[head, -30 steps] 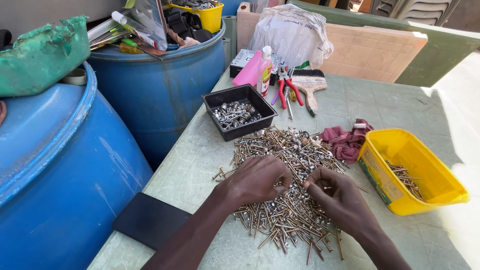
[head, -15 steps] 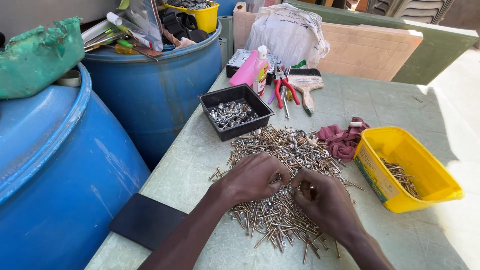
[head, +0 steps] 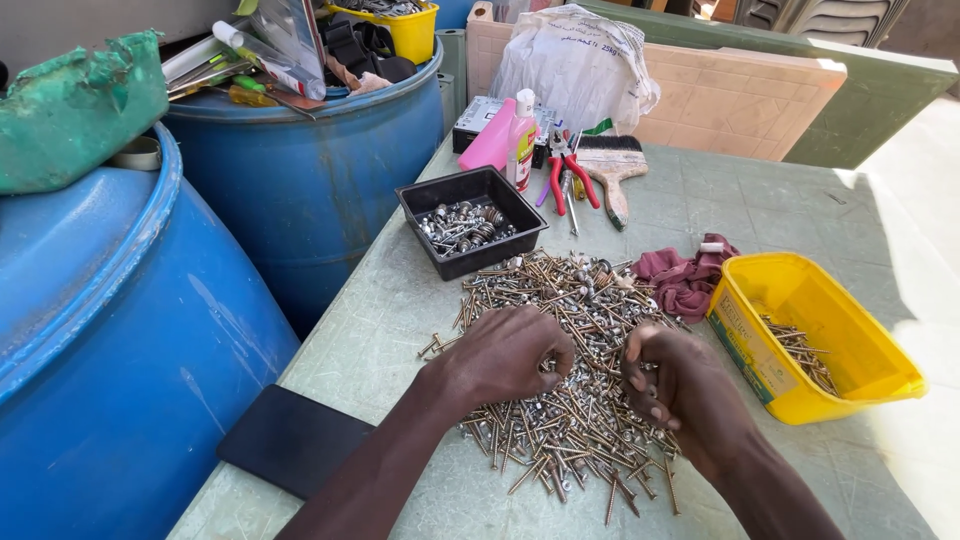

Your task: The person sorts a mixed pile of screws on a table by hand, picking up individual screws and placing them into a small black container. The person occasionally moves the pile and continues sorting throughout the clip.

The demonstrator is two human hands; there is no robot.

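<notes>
A big loose pile of metal screws [head: 570, 300] lies on the pale green table [head: 750, 190]. My left hand [head: 510, 355] rests on the near left side of the pile, fingers curled down into the screws. My right hand [head: 680, 385] is on the pile's near right side, fingers closed in a loose fist with screws showing between them. The two hands are a short gap apart. A black tray [head: 440, 250] with small silver fasteners stands just beyond the pile. A yellow tub [head: 740, 335] holding a few screws sits to the right.
A dark red cloth [head: 680, 275] lies between pile and tub. A flat black slab [head: 290, 440] sits at the table's near left edge. Two blue barrels [head: 100, 350] [head: 300, 190] stand close on the left. Red pliers [head: 565, 170], a brush [head: 612, 170], a pink bottle [head: 490, 140] and a white bag [head: 575, 65] are at the back.
Both hands stay on the pile and their fingers shift among the screws. My right hand has drawn slightly away from my left hand.
</notes>
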